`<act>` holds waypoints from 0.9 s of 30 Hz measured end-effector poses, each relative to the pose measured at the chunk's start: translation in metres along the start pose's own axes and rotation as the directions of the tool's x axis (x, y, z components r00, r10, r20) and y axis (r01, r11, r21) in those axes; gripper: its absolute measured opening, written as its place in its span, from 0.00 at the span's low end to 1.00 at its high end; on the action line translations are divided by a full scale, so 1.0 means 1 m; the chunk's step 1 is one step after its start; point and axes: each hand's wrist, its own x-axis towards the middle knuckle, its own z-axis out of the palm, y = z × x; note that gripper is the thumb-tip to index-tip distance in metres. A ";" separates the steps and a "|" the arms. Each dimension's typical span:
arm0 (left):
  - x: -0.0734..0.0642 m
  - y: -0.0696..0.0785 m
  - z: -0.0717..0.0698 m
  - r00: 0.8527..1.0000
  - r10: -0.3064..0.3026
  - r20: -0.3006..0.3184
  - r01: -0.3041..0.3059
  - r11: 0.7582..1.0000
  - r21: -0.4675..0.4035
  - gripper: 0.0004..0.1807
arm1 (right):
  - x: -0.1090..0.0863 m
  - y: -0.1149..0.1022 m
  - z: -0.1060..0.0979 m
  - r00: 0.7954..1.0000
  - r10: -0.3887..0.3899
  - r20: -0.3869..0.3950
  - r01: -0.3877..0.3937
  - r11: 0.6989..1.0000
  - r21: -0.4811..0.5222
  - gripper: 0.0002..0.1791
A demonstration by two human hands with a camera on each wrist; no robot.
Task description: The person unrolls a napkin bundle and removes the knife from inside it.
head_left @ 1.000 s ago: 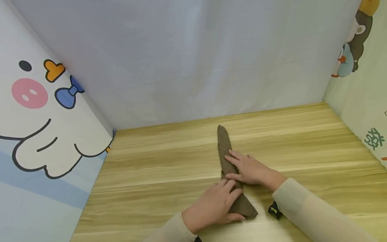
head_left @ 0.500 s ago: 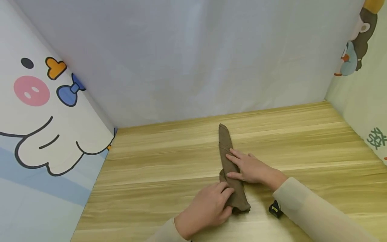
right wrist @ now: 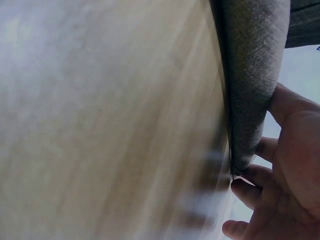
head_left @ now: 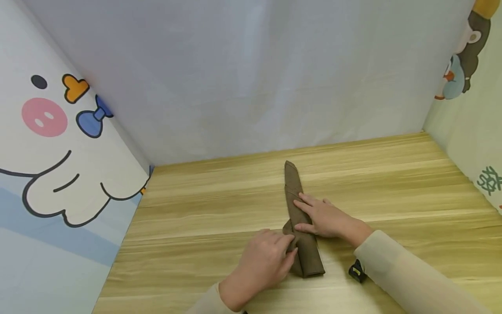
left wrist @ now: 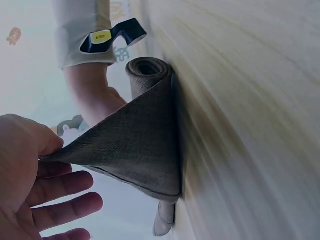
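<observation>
A dark brown cloth (head_left: 311,259), rolled into a long narrow strip, lies lengthwise on the wooden table. Its near end shows as a spiral in the left wrist view. My left hand (head_left: 259,257) pinches the corner of a loose triangular flap (left wrist: 140,140) between thumb and forefinger, lifting it off to the left; the other fingers stay extended. My right hand (head_left: 327,218) rests along the right side of the roll with fingers spread, its fingertips (right wrist: 240,187) low against the cloth in the right wrist view. The roll's tapered far end points to the back.
A pale curtain (head_left: 255,78) closes off the back of the wood-grain table (head_left: 196,209). Printed cartoon panels stand at the left (head_left: 43,131) and right (head_left: 466,113). A small black device with a yellow label (head_left: 357,271) sits at the right sleeve's wrist.
My left hand has moved left from atop the cloth's near end, drawing a flap out from it. The near end now appears as a narrower roll. My right hand has stayed in place.
</observation>
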 end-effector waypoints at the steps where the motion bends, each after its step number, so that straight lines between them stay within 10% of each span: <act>1: -0.001 -0.001 -0.001 1.000 -0.008 0.004 0.008 1.000 -0.002 0.11 | 0.000 0.000 0.000 1.000 0.001 0.000 -0.001 1.000 0.002 0.43; 21: -0.037 -0.022 -0.020 0.997 -0.071 0.028 0.069 0.997 0.044 0.07 | 0.001 0.001 0.001 1.000 -0.004 0.002 0.004 1.000 0.000 0.43; 27: -0.044 -0.025 -0.011 0.987 -0.087 0.135 0.076 0.993 0.089 0.09 | 0.000 0.001 0.002 1.000 -0.004 0.002 0.004 1.000 0.006 0.43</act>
